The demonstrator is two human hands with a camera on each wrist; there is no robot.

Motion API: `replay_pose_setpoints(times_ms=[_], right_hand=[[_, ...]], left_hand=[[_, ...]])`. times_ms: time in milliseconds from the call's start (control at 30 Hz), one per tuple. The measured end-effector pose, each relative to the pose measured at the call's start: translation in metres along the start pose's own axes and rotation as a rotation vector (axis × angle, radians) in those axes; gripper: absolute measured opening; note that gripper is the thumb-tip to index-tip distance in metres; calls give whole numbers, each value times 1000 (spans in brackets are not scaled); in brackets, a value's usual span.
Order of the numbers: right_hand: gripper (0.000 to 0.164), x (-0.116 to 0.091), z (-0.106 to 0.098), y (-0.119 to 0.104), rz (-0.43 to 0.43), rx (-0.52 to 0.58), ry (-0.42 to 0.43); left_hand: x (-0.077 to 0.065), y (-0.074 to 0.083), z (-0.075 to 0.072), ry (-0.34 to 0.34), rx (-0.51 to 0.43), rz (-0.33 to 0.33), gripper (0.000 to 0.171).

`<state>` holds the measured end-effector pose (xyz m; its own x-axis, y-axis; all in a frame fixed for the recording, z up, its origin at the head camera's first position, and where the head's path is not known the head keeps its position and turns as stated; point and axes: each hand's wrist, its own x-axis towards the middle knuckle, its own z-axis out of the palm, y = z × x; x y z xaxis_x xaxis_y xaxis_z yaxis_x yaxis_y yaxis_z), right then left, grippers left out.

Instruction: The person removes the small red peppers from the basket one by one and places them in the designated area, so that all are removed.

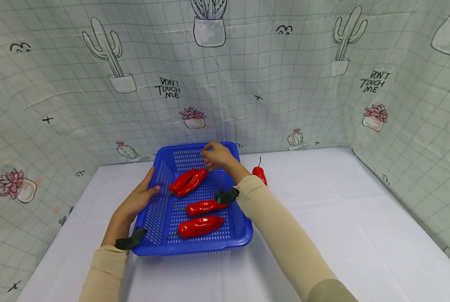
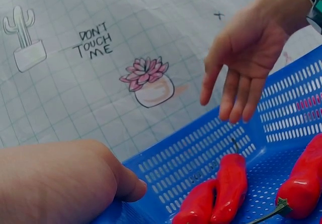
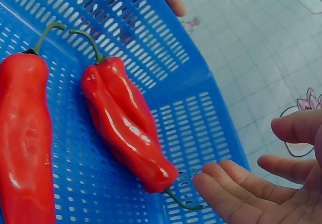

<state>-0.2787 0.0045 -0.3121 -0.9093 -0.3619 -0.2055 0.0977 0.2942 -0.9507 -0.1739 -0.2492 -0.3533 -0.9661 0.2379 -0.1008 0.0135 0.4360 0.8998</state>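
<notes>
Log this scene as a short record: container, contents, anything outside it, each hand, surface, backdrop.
Container: blue basket with slotted sides
Contents: four red peppers; a touching pair toward the far end, a middle pepper and a near pepper
Outside: one red pepper right of the basket, partly hidden by the right arm
Left hand: grips the basket's left rim, thumb inside
Right hand: over the far end, holding nothing
Surface: white tabletop
Backdrop: grid-patterned cloth with potted cactus drawings
</notes>
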Motion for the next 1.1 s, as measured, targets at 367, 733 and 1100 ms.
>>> replay_pose_setpoints(times_ms=[367, 733, 1100], right_hand=[[39, 0, 6, 11, 72, -129, 60], [42, 0, 12, 17, 129, -162, 6], [50, 6, 25, 18, 132, -181, -13]], left_hand=[[0, 1, 0, -1, -10, 5, 74], [-3, 1, 2, 3, 6, -13, 74], [-3, 1, 2, 14, 3, -7, 73]])
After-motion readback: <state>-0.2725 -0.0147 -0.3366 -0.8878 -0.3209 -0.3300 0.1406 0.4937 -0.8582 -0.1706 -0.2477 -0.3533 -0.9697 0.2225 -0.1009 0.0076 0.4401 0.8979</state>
